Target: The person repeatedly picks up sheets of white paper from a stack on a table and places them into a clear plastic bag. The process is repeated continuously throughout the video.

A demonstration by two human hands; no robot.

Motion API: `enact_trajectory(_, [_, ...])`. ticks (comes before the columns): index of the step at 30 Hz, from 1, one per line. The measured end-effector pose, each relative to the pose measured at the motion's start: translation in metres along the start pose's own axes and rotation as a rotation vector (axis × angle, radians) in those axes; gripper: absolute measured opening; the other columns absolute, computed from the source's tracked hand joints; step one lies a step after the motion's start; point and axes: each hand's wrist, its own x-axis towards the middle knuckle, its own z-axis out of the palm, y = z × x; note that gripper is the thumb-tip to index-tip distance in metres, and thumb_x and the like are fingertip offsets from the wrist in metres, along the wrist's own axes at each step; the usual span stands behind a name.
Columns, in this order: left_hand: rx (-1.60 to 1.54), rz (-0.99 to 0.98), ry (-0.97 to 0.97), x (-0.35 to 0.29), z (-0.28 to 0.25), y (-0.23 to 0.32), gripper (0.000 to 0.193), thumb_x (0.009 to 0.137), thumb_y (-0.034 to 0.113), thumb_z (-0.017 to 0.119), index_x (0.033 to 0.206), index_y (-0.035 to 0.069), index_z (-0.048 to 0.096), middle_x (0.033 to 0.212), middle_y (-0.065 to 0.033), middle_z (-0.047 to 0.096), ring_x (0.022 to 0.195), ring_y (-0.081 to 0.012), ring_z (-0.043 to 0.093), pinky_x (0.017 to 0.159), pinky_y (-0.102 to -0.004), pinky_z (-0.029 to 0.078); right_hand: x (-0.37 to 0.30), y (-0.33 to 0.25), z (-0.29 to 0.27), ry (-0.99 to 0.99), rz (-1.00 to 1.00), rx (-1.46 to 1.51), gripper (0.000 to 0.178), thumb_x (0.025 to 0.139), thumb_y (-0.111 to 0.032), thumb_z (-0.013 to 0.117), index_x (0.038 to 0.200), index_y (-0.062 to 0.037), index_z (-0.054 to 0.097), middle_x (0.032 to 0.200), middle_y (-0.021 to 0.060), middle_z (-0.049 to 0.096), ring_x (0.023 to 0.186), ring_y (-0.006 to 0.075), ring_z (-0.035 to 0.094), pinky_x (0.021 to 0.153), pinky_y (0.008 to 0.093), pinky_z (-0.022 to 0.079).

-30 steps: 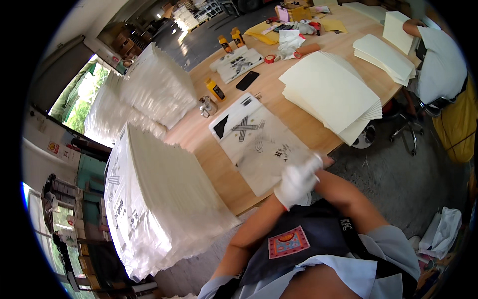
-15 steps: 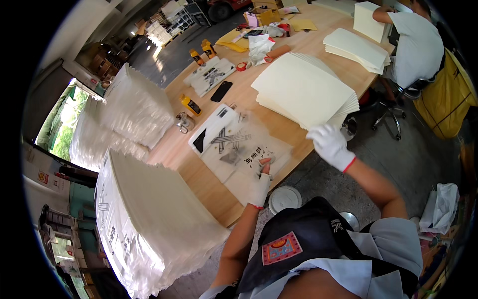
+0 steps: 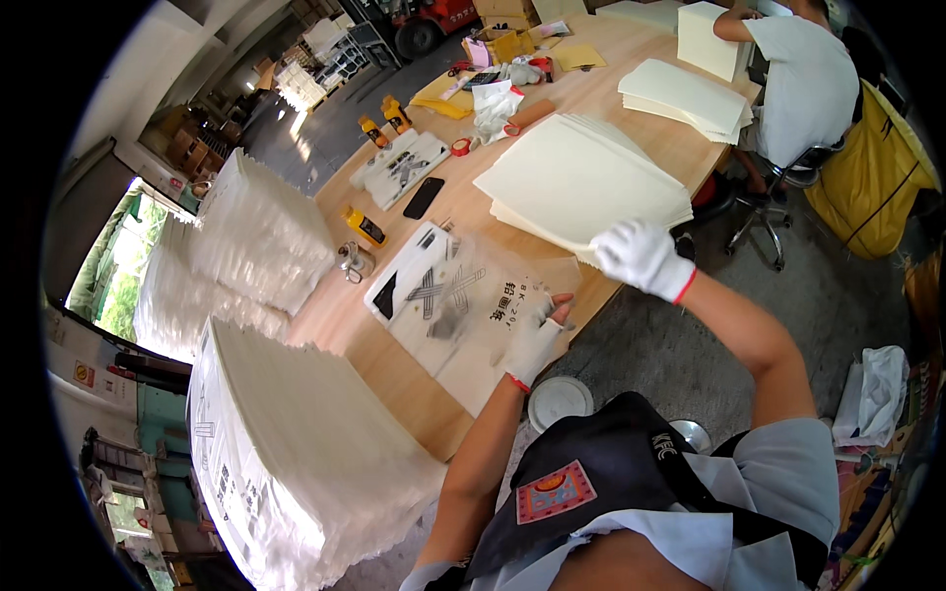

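Observation:
My left hand [image 3: 537, 340], in a white glove with bare fingertips, is at the near right edge of a clear printed plastic bag [image 3: 463, 335] lying flat on the table. Its thumb and fingers close on the bag's edge. White-gloved, my right hand [image 3: 641, 258] is at the near corner of a fanned stack of cream paper sheets [image 3: 591, 177]. Those fingers are curled in, and whatever is between them is hidden. More flat printed bags, with a white panel [image 3: 409, 261], lie under the bag's far left part.
A tall stack of wrapped paper [image 3: 305, 433] stands at the near left, with another stack [image 3: 261, 222] behind. A metal-lidded jar [image 3: 355, 261], an orange bottle [image 3: 365, 227] and a phone [image 3: 424, 198] sit on the table [image 3: 394, 360]. A person [image 3: 803, 89] sits at the far right.
My right hand has moved up closer to the paper stack's corner, its fingers curling in. My left hand has shifted right along the bag, whose near right part has straightened out. The view has tilted slightly.

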Motion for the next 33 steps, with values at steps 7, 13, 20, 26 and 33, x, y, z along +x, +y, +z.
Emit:
enact_trajectory(7, [-0.196,-0.351,0.177,-0.005,-0.02,0.025,0.029,0.085,0.012,0.05,0.107,-0.005,0.059,0.096,-0.0128,0.064,0.086,-0.017,0.061,0.073,-0.0304,0.05,-0.007,-0.101,-0.055,-0.135,0.211,0.424,0.029,0.083,-0.033,0.066,0.098,-0.0086,0.062,0.102,0.0138,0.062,0.096,0.0282,0.062,0.087,0.0363,0.047])
enact_trajectory(13, [0.356,-0.451,-0.016,-0.029,-0.06,0.09,0.025,0.082,0.002,0.05,0.104,-0.003,0.062,0.09,-0.0088,0.065,0.079,-0.0146,0.063,0.066,-0.0273,0.051,-0.06,-0.05,-0.023,-0.107,1.377,1.782,0.039,0.089,-0.026,0.06,0.117,0.0012,0.054,0.117,0.0108,0.058,0.111,0.0192,0.055,0.098,0.0331,0.042])
enact_trajectory(20, [1.161,-0.245,-0.056,-0.053,0.058,0.069,0.065,0.08,0.018,0.062,0.136,0.004,0.032,0.105,-0.0195,0.06,0.084,-0.0322,0.064,0.071,-0.0425,0.051,-0.032,-0.106,0.004,-0.208,0.907,0.995,0.042,0.09,-0.029,0.057,0.12,0.0007,0.054,0.115,0.0176,0.06,0.107,0.0262,0.058,0.089,0.0341,0.044])
enact_trajectory(26, [0.436,0.205,0.164,-0.058,-0.024,0.059,0.067,0.086,0.032,0.06,0.14,0.005,0.032,0.115,-0.0192,0.058,0.094,-0.0281,0.062,0.078,-0.042,0.052,-0.01,-0.096,-0.04,-0.348,0.679,0.625,0.031,0.087,-0.03,0.059,0.101,-0.0031,0.063,0.095,0.0177,0.063,0.083,0.0337,0.063,0.07,0.0375,0.049])
enact_trajectory(33, [-0.003,0.276,0.261,-0.096,-0.08,0.168,0.05,0.096,0.026,0.045,0.14,0.004,0.036,0.133,-0.0116,0.049,0.117,-0.0215,0.052,0.097,-0.0351,0.043,0.012,-0.091,-0.044,-0.522,-0.099,0.215,0.018,0.081,-0.028,0.06,0.079,-0.0095,0.061,0.091,0.0119,0.064,0.068,0.0247,0.065,0.053,0.0342,0.052])
